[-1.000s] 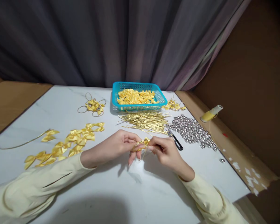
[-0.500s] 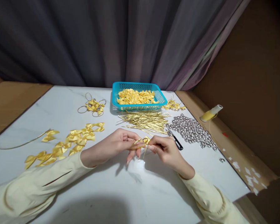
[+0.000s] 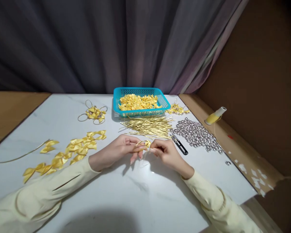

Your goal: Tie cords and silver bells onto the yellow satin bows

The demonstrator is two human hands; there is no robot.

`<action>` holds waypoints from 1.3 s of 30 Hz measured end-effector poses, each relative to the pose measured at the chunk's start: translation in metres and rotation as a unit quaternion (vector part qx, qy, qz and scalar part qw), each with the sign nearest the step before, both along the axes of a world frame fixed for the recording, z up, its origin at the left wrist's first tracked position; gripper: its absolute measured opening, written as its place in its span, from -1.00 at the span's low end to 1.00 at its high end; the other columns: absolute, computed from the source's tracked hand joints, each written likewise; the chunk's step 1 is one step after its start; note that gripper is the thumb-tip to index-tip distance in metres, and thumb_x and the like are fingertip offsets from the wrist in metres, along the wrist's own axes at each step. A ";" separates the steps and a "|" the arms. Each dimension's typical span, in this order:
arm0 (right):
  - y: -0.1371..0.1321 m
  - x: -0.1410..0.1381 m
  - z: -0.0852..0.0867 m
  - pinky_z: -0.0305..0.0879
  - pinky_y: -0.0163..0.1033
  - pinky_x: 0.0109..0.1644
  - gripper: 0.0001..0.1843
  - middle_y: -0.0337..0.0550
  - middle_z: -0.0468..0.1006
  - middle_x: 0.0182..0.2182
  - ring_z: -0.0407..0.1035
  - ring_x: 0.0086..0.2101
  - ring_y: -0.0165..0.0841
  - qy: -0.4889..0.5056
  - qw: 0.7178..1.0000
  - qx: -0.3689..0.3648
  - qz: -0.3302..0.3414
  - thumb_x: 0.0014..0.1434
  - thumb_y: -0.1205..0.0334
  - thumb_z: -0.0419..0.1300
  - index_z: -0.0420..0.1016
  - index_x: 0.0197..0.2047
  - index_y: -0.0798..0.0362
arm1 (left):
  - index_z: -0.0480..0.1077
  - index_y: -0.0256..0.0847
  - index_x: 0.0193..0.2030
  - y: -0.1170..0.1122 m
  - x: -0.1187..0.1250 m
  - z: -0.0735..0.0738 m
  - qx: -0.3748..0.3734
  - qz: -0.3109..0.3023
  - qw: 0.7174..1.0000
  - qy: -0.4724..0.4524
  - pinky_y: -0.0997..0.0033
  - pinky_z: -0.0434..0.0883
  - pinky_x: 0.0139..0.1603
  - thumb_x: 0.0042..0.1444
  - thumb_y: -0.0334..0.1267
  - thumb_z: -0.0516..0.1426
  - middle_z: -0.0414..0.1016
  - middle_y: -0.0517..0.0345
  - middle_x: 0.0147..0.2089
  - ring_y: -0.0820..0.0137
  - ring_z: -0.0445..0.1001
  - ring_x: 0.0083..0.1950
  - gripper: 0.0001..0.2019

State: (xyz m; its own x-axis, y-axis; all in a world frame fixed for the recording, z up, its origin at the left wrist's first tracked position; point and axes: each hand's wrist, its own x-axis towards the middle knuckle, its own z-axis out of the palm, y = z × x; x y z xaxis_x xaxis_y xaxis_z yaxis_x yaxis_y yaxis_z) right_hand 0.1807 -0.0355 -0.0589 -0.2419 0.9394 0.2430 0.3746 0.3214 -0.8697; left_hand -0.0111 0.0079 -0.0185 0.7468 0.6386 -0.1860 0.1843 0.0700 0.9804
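Observation:
My left hand [image 3: 122,149] is closed in a pinch on a small loop of gold cord [image 3: 141,141], its lower fingers hanging loosely. A yellow ribbon bow [image 3: 148,143] sits at the loop's right end, between my two hands. The fingertips of my right hand [image 3: 165,152] are pinched together right at the bow; thin pale thread shows there and hangs beneath, though its path is hard to follow. Just beyond my right hand lie black-handled thread snips [image 3: 180,145]. Gold cord pieces [image 3: 149,126] are heaped past my fingers.
A blue basket [image 3: 140,113] of yellow bows stands at the back. Silver beads [image 3: 196,133] spread on the right, near a yellow thread spool [image 3: 215,116]. Loose bows [image 3: 60,159] lie left, below a finished-looking bow cluster [image 3: 95,113]. Another cluster [image 3: 178,109] lies right of the basket.
The camera view has shifted slightly. My hands stay together at the bow, and the gold loop now shows less beyond my left fingers.

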 end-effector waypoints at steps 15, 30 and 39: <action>0.015 -0.002 -0.023 0.04 -0.40 -0.49 -0.81 -0.33 0.27 -0.69 0.13 -0.60 -0.50 0.035 0.997 -0.073 0.019 0.01 0.38 0.09 0.28 -0.61 0.10 | 0.41 -0.33 -0.49 0.010 0.001 -0.038 -0.048 0.043 0.998 -0.021 0.53 0.13 -0.56 0.08 -0.15 0.15 0.25 0.28 -0.64 0.56 0.15 -0.61 -0.73; 0.016 0.001 -0.024 0.07 -0.39 -0.46 -0.81 -0.32 0.29 -0.68 0.16 -0.59 -0.49 0.039 0.996 -0.074 0.027 0.03 0.34 0.10 0.30 -0.60 0.10 | 0.43 -0.33 -0.49 0.011 0.000 -0.044 -0.081 0.048 0.995 -0.046 0.55 0.12 -0.55 0.09 -0.20 0.15 0.25 0.29 -0.64 0.59 0.10 -0.62 -0.76; 0.015 0.003 -0.025 0.06 -0.40 -0.48 -0.83 -0.32 0.29 -0.68 0.14 -0.60 -0.50 0.041 0.996 -0.079 0.028 0.00 0.38 0.08 0.30 -0.60 0.10 | 0.44 -0.34 -0.48 0.011 0.000 -0.044 -0.091 0.056 0.993 -0.055 0.54 0.10 -0.57 0.07 -0.20 0.16 0.27 0.27 -0.61 0.59 0.09 -0.62 -0.77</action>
State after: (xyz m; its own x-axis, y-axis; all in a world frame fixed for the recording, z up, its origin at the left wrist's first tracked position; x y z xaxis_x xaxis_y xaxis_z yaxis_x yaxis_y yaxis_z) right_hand 0.1836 -0.0201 -0.0841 -0.2802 0.9531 0.1143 0.2858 0.1965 -0.9379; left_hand -0.0113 0.0189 -0.0622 0.6959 0.6814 -0.2265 0.0572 0.2617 0.9634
